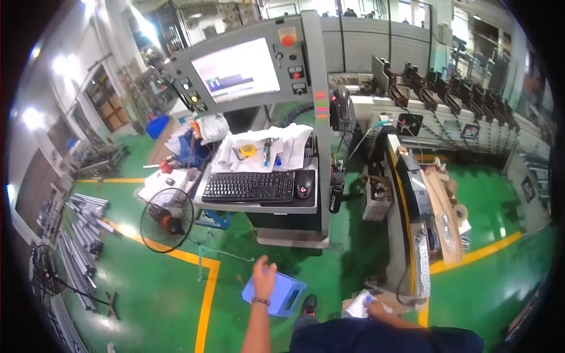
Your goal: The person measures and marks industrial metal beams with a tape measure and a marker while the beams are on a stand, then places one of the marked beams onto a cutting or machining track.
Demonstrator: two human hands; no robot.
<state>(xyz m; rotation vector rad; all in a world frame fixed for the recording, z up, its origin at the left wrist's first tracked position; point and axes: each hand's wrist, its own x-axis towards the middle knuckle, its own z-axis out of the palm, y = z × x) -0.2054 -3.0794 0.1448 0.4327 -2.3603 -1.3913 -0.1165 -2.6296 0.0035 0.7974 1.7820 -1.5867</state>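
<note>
My left hand (263,279) reaches out with its fingers apart and nothing in it, and appears in front of a blue plastic stool (288,294) on the floor. A bracelet circles that wrist. Low on the right, my right hand (379,308) has its fingers closed at a small blue object (369,300), too small to name. A white sheet (356,306) lies against those fingertips. Ahead, a keyboard (248,187) and a mouse (303,183) rest on the console shelf, below a lit screen (236,69).
Papers with a yellow tape measure (247,151) lie behind the keyboard. A standing fan (167,220) is at the left, near metal profiles (79,259) on the floor. On the right, a long machine frame (406,194) runs beside a cardboard box (377,198).
</note>
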